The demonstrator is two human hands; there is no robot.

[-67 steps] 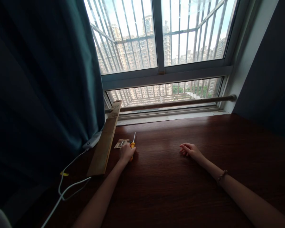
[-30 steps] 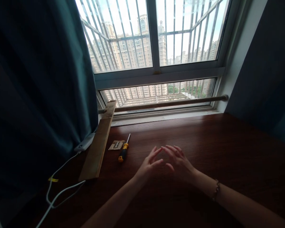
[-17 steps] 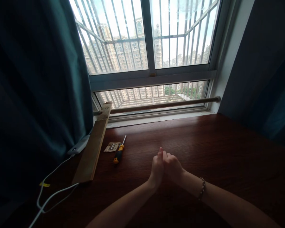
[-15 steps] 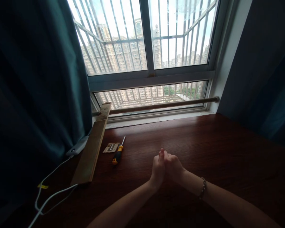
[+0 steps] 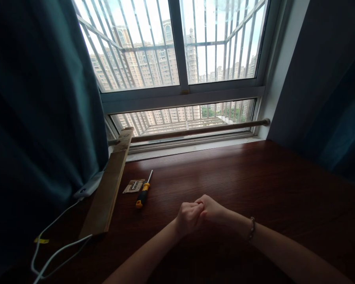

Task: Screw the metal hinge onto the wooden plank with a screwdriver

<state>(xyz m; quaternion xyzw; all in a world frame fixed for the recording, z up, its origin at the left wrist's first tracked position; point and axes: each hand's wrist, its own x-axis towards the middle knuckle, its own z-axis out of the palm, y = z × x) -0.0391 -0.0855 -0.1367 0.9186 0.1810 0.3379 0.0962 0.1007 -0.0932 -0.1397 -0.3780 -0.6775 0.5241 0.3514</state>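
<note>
My left hand (image 5: 187, 217) and my right hand (image 5: 213, 209) rest on the dark wooden table (image 5: 254, 189), clasped together with fingers curled into each other; nothing shows in them. A bead bracelet (image 5: 251, 228) is on my right wrist. To the left of my hands lies a screwdriver (image 5: 142, 190) with a yellow and black handle, its shaft pointing toward the window. Right beside it lies a small flat metal hinge (image 5: 133, 186). Neither hand touches them.
A long wooden board (image 5: 108, 189) leans from the table up to the window sill. A white device (image 5: 87, 187) with a white cable (image 5: 56, 252) lies by the dark green curtain (image 5: 41, 118). A wooden rod (image 5: 201, 129) runs along the barred window.
My left hand let go of the screwdriver and left it on the table. Both hands came together in the middle, palms pressed, then folded into a clasp. The view has shifted right.
</note>
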